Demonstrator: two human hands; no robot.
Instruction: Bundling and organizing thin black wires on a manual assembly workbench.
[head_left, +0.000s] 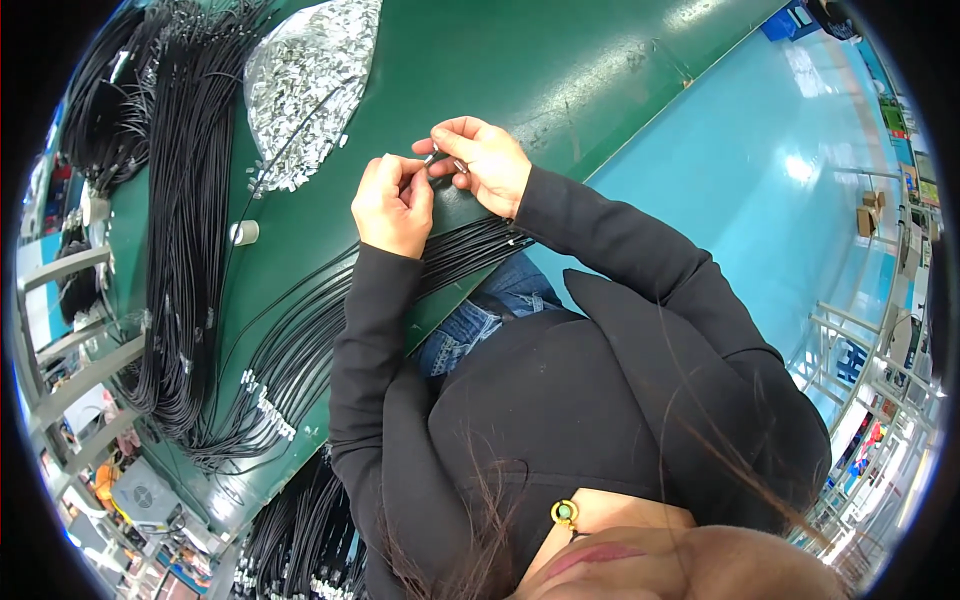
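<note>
A factory-style workshop; on the green worktable (470, 60) lie thick bundles of black cables (190, 200) and a clear bag (310, 85) of small silvery pieces; right of the worktable spreads a glossy blue floor (690, 180), with metal racks (848, 320) farther right; grey metal rails (90, 381) stand left of it.

Two hands (393, 208) (488, 163), one bag (350, 40); one cylinder (244, 233)

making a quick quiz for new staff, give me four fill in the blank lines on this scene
The table is coloured ____.
The floor is coloured ____.
The sleeves are coloured ____.
Of the two hands, the one nearer the bag is the ____ one.

Missing words: green; blue; black; left
</note>
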